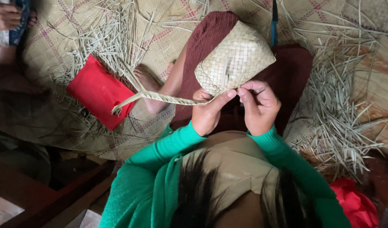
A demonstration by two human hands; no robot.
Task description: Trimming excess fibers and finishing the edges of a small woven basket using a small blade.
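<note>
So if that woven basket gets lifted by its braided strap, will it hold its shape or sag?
The woven basket probably keeps its boxy shape: its tight plaited walls stand unsupported above both hands. It looks light, being thin strips and seemingly hollow. The braided strap seems semi-flexible, since it droops toward its free end.

Another person's hand [4,16] is cut off by the top-left edge.
</note>
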